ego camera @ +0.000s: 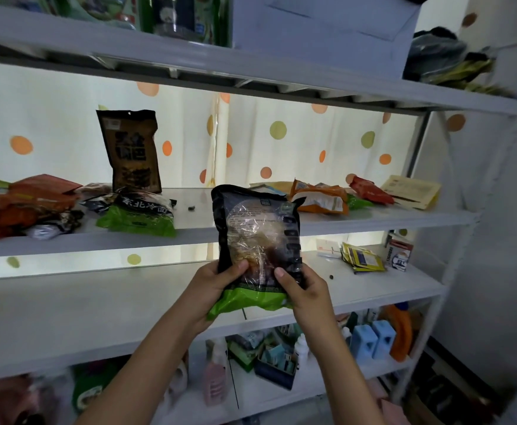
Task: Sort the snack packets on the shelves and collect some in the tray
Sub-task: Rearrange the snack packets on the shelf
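I hold a black and green noodle packet upright in front of the white shelves, its clear window facing me. My left hand grips its lower left corner and my right hand grips its lower right edge, both thumbs on the front. On the middle shelf a matching black and green packet lies flat, a tall brown packet stands upright, and orange-red packets are piled at the left. More orange packets, a red one and a yellow one lie at the right. No tray is in view.
The lower shelf carries small yellow sachets and a small carton at its right end. Bottles, blue jugs and boxes fill the bottom shelf. A white box sits on the top shelf. A dotted curtain hangs behind.
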The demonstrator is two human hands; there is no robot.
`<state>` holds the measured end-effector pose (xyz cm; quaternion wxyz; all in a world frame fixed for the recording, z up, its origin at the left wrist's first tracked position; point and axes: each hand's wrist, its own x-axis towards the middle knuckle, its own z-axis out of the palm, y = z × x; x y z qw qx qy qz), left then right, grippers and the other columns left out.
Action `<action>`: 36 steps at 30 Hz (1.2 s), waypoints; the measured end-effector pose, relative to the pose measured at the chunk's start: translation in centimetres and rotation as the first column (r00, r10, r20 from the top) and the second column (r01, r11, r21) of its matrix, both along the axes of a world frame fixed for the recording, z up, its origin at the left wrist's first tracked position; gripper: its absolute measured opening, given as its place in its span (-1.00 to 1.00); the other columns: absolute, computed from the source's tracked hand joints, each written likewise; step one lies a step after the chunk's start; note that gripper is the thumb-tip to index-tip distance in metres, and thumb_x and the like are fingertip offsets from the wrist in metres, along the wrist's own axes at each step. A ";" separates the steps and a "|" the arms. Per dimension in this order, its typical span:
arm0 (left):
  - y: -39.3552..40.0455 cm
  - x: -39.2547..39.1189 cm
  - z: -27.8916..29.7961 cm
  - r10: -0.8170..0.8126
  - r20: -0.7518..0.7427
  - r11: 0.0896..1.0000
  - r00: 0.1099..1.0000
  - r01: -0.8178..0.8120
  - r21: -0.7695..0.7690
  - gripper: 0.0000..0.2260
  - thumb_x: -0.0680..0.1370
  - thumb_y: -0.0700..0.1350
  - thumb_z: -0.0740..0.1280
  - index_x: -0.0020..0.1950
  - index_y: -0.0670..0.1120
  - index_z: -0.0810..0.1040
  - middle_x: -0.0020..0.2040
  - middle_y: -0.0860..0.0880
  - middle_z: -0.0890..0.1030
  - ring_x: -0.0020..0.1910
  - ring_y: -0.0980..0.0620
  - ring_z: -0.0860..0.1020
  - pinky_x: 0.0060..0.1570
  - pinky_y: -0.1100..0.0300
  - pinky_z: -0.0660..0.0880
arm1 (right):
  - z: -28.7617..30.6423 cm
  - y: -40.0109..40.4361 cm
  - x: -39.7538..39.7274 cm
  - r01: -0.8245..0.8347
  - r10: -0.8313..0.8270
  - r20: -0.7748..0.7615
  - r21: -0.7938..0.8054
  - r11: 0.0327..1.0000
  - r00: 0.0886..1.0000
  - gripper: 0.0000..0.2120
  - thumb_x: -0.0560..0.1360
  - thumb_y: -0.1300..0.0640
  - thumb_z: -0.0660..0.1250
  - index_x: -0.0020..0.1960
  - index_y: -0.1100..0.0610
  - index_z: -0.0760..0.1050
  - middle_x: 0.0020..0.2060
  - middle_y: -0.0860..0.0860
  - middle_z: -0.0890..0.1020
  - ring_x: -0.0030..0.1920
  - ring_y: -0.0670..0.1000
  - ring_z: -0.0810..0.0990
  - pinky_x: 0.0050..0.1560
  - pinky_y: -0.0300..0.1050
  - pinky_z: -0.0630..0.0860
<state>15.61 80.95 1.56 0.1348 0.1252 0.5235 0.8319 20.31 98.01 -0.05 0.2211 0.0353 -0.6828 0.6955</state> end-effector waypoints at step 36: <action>-12.7 -31.8 11.8 0.036 -0.683 0.645 0.729 -0.539 -0.542 -0.62 0.44 -0.07 0.50 0.22 -0.01 0.54 0.12 0.06 0.55 0.07 0.09 0.52 -0.07 0.33 0.45 | 8.5 -14.1 -33.1 0.150 -0.133 0.152 -0.108 0.983 0.979 -0.89 0.49 0.13 0.38 -0.15 0.17 0.59 -0.33 0.07 0.58 -0.29 0.04 0.53 -0.24 -0.12 0.44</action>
